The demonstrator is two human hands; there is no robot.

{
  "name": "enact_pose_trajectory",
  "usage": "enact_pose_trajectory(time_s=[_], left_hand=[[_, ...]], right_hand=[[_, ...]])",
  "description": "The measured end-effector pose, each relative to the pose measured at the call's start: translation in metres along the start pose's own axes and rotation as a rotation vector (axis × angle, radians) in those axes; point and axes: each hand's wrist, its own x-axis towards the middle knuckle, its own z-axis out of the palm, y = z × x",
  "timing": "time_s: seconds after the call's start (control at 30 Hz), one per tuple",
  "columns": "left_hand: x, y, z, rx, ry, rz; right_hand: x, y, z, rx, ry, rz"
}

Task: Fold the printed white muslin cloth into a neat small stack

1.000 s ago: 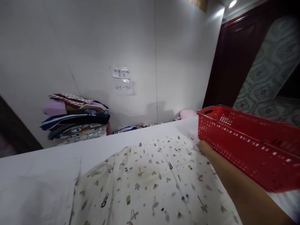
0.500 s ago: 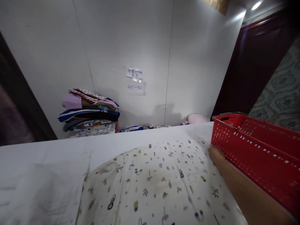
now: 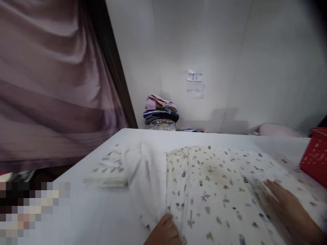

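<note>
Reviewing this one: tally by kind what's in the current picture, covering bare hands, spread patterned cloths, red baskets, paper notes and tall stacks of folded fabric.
Bare hands: 2 (left hand, right hand)
Spread patterned cloth: 1
Red basket: 1
Paper notes: 2
Tall folded stack: 1
Total: 7

Left hand (image 3: 165, 232): is clenching its fingers inward.
Right hand (image 3: 284, 204): is holding fingers straight, blurring.
Spacing: right is sitting well apart, forward of left.

Room front left, red basket (image 3: 315, 157) right
</note>
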Motion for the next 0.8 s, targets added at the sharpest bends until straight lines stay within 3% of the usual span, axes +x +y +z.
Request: enact_pose_trajectory(time_s=[0.1,0.27,0.4,0.47,0.57,0.8], left_hand=[[0.01,0.003,-0.014,-0.073,-0.067,0.021],[0.015,0.009,-0.039,-0.101,-0.171,-0.025],[0.014,0.01,-0.042,-0.204,-0.135,-0.141],[0.014,0.011,-0.04,-0.25,-0.114,-0.237],[0.012,0.012,-0.036,-0.267,-0.124,-0.302],[-0.009,-0.004,-0.041,-0.147,-0.101,-0.178]], right_hand=[[-0.038,-0.087,-0.01,0.139,-0.156,-0.149],[-0.08,-0.238,-0.047,0.419,-0.446,-0.213],[-0.086,-0.323,-0.049,0.635,-0.513,-0.24],[-0.087,-0.347,-0.041,0.678,-0.52,-0.223],[-0.092,-0.362,-0.027,0.682,-0.513,-0.188],[-0.103,-0.356,-0.015,0.715,-0.516,-0.169]])
